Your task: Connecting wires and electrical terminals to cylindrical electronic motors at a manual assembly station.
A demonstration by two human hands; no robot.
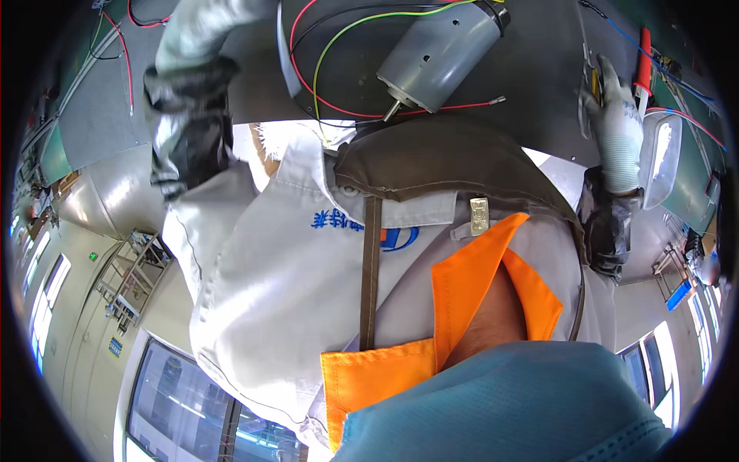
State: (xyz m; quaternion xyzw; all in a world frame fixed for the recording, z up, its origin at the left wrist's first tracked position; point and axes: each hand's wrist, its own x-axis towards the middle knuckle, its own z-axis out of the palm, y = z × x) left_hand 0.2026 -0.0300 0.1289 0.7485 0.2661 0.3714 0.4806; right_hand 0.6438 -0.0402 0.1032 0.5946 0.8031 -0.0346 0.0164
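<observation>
The person's own chest, in a white jacket with an orange collar, fills the middle of the view and hides the near part of the dark worktop (539, 69). The left hand (185, 35) is cut off by the top edge; only its pale gloved wrist and a dark sleeve cover show, so its grip cannot be told. The grey cylindrical motor (439, 54) loses its far end at the top edge. Beside the right hand (620, 127), small tools at the worktop's right edge are too small to identify.
</observation>
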